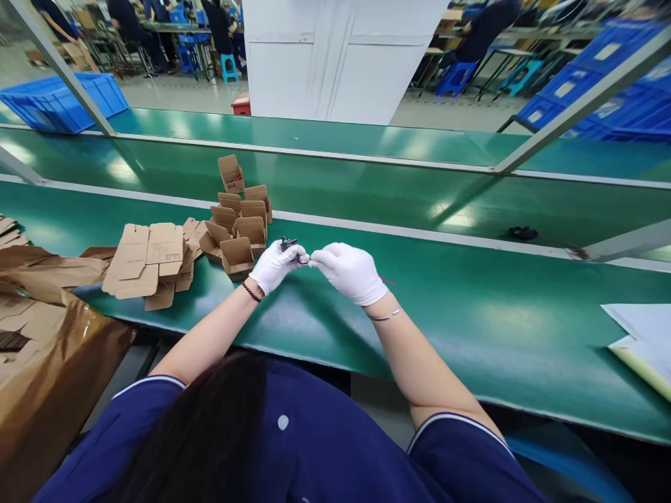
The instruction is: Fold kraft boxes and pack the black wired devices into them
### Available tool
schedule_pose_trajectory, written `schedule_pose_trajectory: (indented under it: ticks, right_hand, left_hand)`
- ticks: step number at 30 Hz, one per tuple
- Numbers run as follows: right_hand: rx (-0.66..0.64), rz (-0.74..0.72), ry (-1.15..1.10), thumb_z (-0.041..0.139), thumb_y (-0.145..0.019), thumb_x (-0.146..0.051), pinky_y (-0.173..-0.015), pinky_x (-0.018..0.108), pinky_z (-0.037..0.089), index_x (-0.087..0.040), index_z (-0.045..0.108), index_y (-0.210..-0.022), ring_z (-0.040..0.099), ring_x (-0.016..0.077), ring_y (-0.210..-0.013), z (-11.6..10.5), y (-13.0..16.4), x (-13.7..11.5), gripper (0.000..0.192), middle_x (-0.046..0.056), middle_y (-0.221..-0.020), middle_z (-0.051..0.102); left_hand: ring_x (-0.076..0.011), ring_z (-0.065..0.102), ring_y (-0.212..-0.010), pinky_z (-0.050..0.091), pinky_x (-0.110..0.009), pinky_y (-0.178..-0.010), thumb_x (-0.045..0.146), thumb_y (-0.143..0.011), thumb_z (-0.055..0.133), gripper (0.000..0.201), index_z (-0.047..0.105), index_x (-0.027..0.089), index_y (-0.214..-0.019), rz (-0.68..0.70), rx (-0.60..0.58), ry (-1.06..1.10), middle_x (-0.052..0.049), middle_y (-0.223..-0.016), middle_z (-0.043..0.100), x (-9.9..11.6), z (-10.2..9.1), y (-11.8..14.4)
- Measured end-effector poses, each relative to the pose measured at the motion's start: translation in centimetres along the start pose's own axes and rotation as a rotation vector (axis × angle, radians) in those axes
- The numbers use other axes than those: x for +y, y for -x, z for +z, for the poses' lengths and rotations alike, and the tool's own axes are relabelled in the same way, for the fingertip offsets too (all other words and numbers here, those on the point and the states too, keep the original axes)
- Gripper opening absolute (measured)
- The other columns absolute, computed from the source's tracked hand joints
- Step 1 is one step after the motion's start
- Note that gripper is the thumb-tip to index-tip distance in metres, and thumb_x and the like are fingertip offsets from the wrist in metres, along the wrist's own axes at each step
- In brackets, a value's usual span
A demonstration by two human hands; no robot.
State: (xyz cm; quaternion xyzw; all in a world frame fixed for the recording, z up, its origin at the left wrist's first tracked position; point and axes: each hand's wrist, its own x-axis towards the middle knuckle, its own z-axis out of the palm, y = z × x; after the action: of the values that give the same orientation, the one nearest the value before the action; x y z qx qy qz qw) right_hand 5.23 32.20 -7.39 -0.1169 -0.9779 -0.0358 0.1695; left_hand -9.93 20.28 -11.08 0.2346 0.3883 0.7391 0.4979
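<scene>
Both my hands wear white gloves and meet fingertip to fingertip above the green bench. My left hand (279, 267) is closed on a small black part (287, 243) that sticks up past the fingers; its kind is too small to tell. Pinched fingers on my right hand (348, 271) hold a thin red wire (388, 280), whose end shows behind the wrist. The spot where the fingertips meet is mostly hidden. Just left of my left hand stand several open small cardboard boxes (238, 257), and the farthest box (231, 172) has something red inside.
Flat unfolded cartons (144, 258) lie piled on the left, beside a large brown paper-lined carton (68, 349). White papers (642, 335) rest at the right edge. A small dark object (523, 232) lies near the rail. Blue crates (68, 101) and seated people are beyond.
</scene>
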Motion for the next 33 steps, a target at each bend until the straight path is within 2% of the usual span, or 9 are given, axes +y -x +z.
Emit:
schedule_pose_trajectory:
  ticks: [8, 12, 16, 19, 21, 23, 26, 29, 33]
  right_hand:
    - [0.205, -0.063, -0.211, 0.051, -0.100, -0.043, -0.074, 0.028, 0.042, -0.022, 0.076, -0.100, 0.063, 0.0185, -0.086, 0.1, -1.6, 2.2, 0.032, 0.007, -0.094, 0.074]
    - [0.202, 0.047, -0.473, 0.060, -0.095, -0.039, -0.079, 0.028, 0.048, -0.022, 0.076, -0.095, 0.064, 0.0176, -0.085, 1.5, -2.6, 1.7, 0.023, 0.005, -0.094, 0.073]
    - [0.082, 0.125, -0.588, 0.059, -0.094, -0.034, -0.074, 0.028, 0.049, -0.022, 0.074, -0.087, 0.064, 0.0173, -0.081, 3.3, -2.5, 0.6, 0.021, 0.003, -0.088, 0.072]
    - [0.262, 0.212, -0.576, 0.053, -0.097, -0.039, -0.078, 0.031, 0.049, -0.021, 0.072, -0.087, 0.064, 0.0188, -0.084, 3.4, -2.1, 0.6, 0.028, 0.005, -0.090, 0.072]
    - [0.406, 0.220, -0.567, 0.051, -0.099, -0.042, -0.083, 0.032, 0.048, -0.021, 0.071, -0.088, 0.063, 0.0197, -0.087, 2.9, -2.2, 0.7, 0.031, 0.006, -0.092, 0.071]
    - [0.392, 0.156, -0.553, 0.054, -0.097, -0.043, -0.085, 0.032, 0.047, -0.022, 0.071, -0.089, 0.063, 0.0201, -0.089, 2.3, -2.6, 0.7, 0.029, 0.006, -0.092, 0.071]
    - [0.143, 0.089, -0.546, 0.059, -0.095, -0.036, -0.080, 0.029, 0.047, -0.021, 0.074, -0.089, 0.063, 0.0186, -0.087, 2.2, -3.2, 0.4, 0.021, 0.005, -0.092, 0.072]
    - [-0.071, 0.116, -0.522, 0.055, -0.096, -0.029, -0.078, 0.026, 0.046, -0.020, 0.075, -0.093, 0.063, 0.0169, -0.087, 2.6, -2.7, 0.1, 0.022, 0.004, -0.095, 0.073]
    - [-0.190, 0.157, -0.313, 0.051, -0.099, -0.032, -0.073, 0.026, 0.042, -0.023, 0.075, -0.106, 0.064, 0.0172, -0.089, 2.0, -0.4, -0.6, 0.027, 0.005, -0.105, 0.073]
  left_hand:
    - [-0.0147, 0.065, -0.078, 0.045, -0.026, -0.070, 0.047, -0.072, 0.084, 0.068, 0.058, 0.015, -0.127, -0.241, -0.273, -0.239, -0.004, -0.091, 0.062, 0.6, -0.4, 2.1]
    - [-0.0167, 0.067, -0.076, 0.046, -0.029, -0.068, 0.040, -0.076, 0.082, 0.102, 0.021, 0.024, -0.157, -0.284, -0.383, -0.324, -0.007, -0.096, 0.067, 1.3, 0.7, 2.9]
    - [-0.0168, 0.068, -0.074, 0.047, -0.031, -0.069, 0.034, -0.077, 0.082, 0.128, -0.018, 0.030, -0.156, -0.210, -0.303, -0.325, -0.005, -0.095, 0.070, 2.0, 1.2, 3.2]
    - [-0.0169, 0.067, -0.072, 0.046, -0.032, -0.069, 0.036, -0.078, 0.081, 0.129, -0.023, 0.028, -0.155, -0.262, -0.289, -0.308, -0.005, -0.091, 0.071, 2.4, 1.1, 3.5]
    - [-0.0161, 0.066, -0.068, 0.046, -0.032, -0.068, 0.038, -0.079, 0.080, 0.128, -0.021, 0.025, -0.156, -0.318, -0.293, -0.311, -0.006, -0.089, 0.072, 2.7, 1.2, 3.7]
    - [-0.0149, 0.063, -0.065, 0.046, -0.031, -0.065, 0.038, -0.078, 0.080, 0.125, -0.016, 0.023, -0.157, -0.347, -0.332, -0.336, -0.006, -0.087, 0.071, 3.0, 1.6, 3.8]
    - [-0.0138, 0.062, -0.065, 0.047, -0.030, -0.064, 0.033, -0.078, 0.080, 0.118, -0.006, 0.024, -0.159, -0.288, -0.355, -0.397, -0.005, -0.087, 0.070, 3.2, 2.1, 3.7]
    - [-0.0127, 0.063, -0.070, 0.048, -0.029, -0.069, 0.027, -0.076, 0.079, 0.114, 0.001, 0.026, -0.159, -0.119, -0.213, -0.410, -0.002, -0.089, 0.069, 3.2, 1.3, 3.3]
    - [-0.0148, 0.065, -0.082, 0.052, -0.032, -0.082, 0.027, -0.072, 0.078, 0.078, 0.046, 0.020, -0.142, -0.009, 0.001, -0.500, -0.005, -0.101, 0.068, 2.5, -0.8, 2.5]
